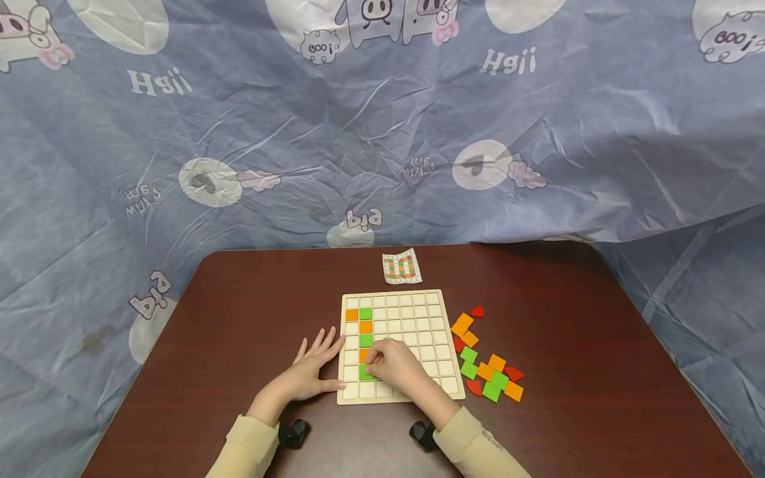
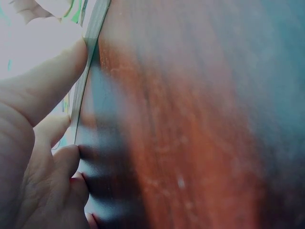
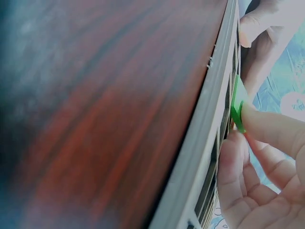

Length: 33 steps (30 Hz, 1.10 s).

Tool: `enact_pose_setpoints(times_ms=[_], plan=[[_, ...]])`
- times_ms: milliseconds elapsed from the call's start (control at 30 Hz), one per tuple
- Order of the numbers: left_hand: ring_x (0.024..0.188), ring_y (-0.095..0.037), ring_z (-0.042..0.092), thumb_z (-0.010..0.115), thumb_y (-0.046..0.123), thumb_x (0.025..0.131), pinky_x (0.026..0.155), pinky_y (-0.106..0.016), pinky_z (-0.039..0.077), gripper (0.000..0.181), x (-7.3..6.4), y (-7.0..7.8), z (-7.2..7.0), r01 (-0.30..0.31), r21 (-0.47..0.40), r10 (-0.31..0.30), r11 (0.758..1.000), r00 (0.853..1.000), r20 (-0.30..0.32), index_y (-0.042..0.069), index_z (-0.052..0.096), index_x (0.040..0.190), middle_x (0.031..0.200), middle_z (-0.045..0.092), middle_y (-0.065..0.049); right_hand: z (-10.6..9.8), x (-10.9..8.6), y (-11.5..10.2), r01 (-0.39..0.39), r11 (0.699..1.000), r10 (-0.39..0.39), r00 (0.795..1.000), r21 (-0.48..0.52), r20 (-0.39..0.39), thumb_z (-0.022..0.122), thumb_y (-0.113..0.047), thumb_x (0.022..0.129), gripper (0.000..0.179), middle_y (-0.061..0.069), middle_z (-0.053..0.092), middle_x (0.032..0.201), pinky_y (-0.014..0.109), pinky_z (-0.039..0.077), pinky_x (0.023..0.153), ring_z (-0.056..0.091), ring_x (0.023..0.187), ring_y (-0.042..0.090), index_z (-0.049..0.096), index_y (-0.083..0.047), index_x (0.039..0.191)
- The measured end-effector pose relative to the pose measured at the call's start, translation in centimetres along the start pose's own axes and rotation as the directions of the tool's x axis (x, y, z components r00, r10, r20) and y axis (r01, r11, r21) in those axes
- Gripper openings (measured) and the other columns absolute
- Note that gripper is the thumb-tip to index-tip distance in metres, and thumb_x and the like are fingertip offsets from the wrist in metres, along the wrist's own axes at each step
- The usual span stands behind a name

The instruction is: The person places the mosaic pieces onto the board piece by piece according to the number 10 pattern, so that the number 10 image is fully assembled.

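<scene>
A pale square grid board [image 1: 412,392] lies on the table. Down its second column run green and orange square tiles, with one orange tile [image 1: 352,315] in the first column. My right hand [image 1: 397,365] pinches a green square tile [image 3: 237,102] between thumb and fingers, low in that second column. That tile [image 1: 366,372] sits tilted at the board surface in the right wrist view. My left hand [image 1: 307,375] rests at the board's left edge with fingers spread, its thumb [image 2: 71,59] touching the rim in the left wrist view.
Right of the board lie loose orange tiles [image 1: 513,391], green tiles [image 1: 492,392] and red curved-edged pieces [image 1: 474,387]. A small patterned card [image 1: 402,267] lies beyond the board on the dark wooden table [image 1: 269,292]. A printed blue cloth [image 1: 358,119] hangs behind.
</scene>
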<state>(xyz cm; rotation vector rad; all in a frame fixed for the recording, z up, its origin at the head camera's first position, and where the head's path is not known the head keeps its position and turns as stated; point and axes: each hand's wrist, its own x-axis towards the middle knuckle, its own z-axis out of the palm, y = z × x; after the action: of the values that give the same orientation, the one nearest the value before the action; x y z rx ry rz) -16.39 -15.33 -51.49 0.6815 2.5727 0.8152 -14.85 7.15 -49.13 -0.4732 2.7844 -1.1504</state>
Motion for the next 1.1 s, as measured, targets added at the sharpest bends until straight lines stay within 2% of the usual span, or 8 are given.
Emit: enact_pose_setpoints(times_ms=[400, 533, 667, 867, 1100], plan=[[0.153, -0.038, 0.0, 0.073, 0.038, 0.087, 0.119, -0.064, -0.004, 0.09, -0.1, -0.2, 0.1, -0.005, -0.003, 0.005, 1.0, 1.0, -0.006, 0.014, 0.024, 0.158, 0.166, 0.008, -0.015, 0.5, 0.0, -0.1, -0.019, 0.998, 0.018, 1.0, -0.062, -0.019, 0.081, -0.004, 0.077, 0.012, -0.001, 0.056, 0.074, 0.017, 0.043, 0.057, 0.048, 0.064, 0.004, 0.071, -0.009, 0.074], [0.153, -0.039, 0.0, 0.073, 0.037, 0.087, 0.118, -0.065, -0.005, 0.09, -0.3, -0.2, 0.0, -0.008, -0.011, 0.008, 1.0, 1.0, -0.005, 0.013, 0.024, 0.158, 0.165, 0.008, -0.016, 0.3, 0.0, -0.1, -0.009, 1.0, 0.008, 1.0, -0.026, -0.023, 0.081, -0.008, 0.079, 0.011, -0.003, 0.057, 0.074, 0.016, 0.044, 0.057, 0.049, 0.064, 0.003, 0.071, -0.01, 0.074], [0.153, -0.039, -0.001, 0.073, 0.038, 0.087, 0.118, -0.065, -0.005, 0.09, -0.4, -0.2, 0.0, -0.003, -0.017, 0.003, 1.0, 1.0, -0.004, 0.013, 0.023, 0.158, 0.165, 0.007, -0.016, -0.7, -0.1, 0.3, -0.023, 0.998, 0.025, 0.999, 0.051, -0.036, 0.078, -0.012, 0.083, 0.009, -0.004, 0.061, 0.073, 0.017, 0.045, 0.058, 0.051, 0.064, 0.003, 0.072, -0.011, 0.077], [0.153, -0.038, -0.002, 0.073, 0.037, 0.087, 0.119, -0.063, -0.007, 0.09, -0.3, -0.3, 0.0, -0.001, -0.016, 0.001, 1.0, 1.0, -0.01, 0.013, 0.023, 0.158, 0.166, 0.007, -0.015, -3.5, -0.4, 1.5, -0.122, 0.983, 0.134, 0.988, 0.136, -0.078, 0.075, -0.017, 0.087, 0.006, -0.004, 0.064, 0.075, 0.021, 0.046, 0.061, 0.054, 0.066, 0.007, 0.072, -0.012, 0.084], [0.153, -0.038, -0.003, 0.073, 0.038, 0.087, 0.118, -0.064, -0.007, 0.091, -0.3, -0.5, 0.0, -0.009, -0.009, 0.009, 1.0, 1.0, -0.006, 0.013, 0.022, 0.158, 0.166, 0.007, -0.016, -6.8, -1.4, 3.4, -0.253, 0.947, 0.278, 0.953, 0.196, -0.116, 0.073, -0.022, 0.09, 0.008, -0.001, 0.068, 0.08, 0.025, 0.048, 0.063, 0.057, 0.07, 0.01, 0.074, -0.014, 0.091]])
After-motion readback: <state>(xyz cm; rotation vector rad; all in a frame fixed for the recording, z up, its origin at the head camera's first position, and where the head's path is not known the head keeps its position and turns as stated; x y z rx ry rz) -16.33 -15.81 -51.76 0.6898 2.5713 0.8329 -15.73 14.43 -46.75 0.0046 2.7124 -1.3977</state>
